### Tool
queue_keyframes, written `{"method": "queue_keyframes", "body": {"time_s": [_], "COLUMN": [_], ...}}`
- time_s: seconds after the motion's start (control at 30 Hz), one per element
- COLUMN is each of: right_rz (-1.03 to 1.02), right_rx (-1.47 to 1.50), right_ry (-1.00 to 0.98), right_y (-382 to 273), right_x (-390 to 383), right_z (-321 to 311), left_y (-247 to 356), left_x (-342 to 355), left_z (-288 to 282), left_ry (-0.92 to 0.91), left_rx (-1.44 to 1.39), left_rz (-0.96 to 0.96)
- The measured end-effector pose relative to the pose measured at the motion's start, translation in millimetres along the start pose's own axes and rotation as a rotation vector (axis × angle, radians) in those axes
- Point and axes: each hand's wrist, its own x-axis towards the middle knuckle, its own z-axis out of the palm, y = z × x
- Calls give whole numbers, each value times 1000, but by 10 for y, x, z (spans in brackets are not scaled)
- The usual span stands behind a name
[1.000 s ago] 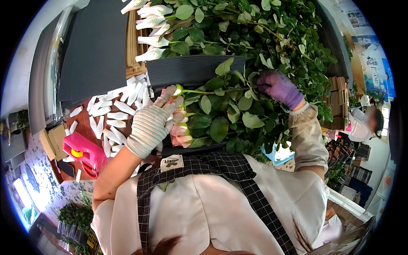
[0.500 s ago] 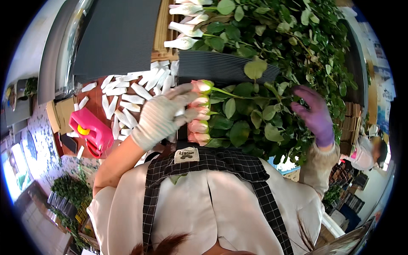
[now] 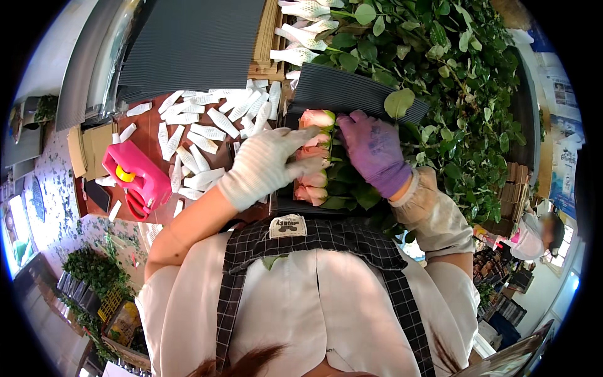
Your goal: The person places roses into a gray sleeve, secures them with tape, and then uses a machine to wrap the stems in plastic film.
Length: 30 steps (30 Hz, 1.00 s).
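Several pink roses [image 3: 312, 152] lie in a column with their heads to the left and leafy stems to the right, on dark corrugated sheeting. My left hand [image 3: 270, 160], in a white striped glove, reaches over them with its fingers apart, the tips touching the middle heads. Close by on the right is my right hand [image 3: 375, 154] in a purple glove. Its bent fingers are together at the base of the top rose [image 3: 318, 118], around its stem, which they mostly cover. A dark corrugated flap [image 3: 352, 94] stands just beyond the roses.
Many white mesh sleeves [image 3: 207, 132] are scattered on the red-brown table at left, beside a pink tape dispenser [image 3: 141, 176]. Sleeved flower heads [image 3: 301, 38] lie at the back. Dense foliage [image 3: 465, 94] fills the right. A dark corrugated stack [image 3: 188, 47] lies far left.
My right hand has moved left across the leaves to the rose heads, its fingers drawn together. The left hand stays over the heads. The view has shifted slightly.
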Motion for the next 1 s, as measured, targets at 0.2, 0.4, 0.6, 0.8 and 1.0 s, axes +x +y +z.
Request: {"method": "queue_keyframes", "body": {"time_s": [0.2,0.4,0.6,0.8,1.0], "right_rz": [-6,28,-39,-52,-53], "right_rx": [18,-36,6,-69,214], "right_ry": [122,-79,118,52,137], "right_y": [50,12,93,92,105], "right_x": [-57,-32,-164,-165,-217], "right_z": [14,226,262,312,-74], "left_y": [-80,4,-126,-99,-321], "left_x": [107,186,168,210,-191], "left_z": [88,6,96,35,-106], "left_ry": [-124,-202,-125,-139,282], "left_rx": [115,170,91,81,-283], "left_rz": [76,79,144,123,-125]}}
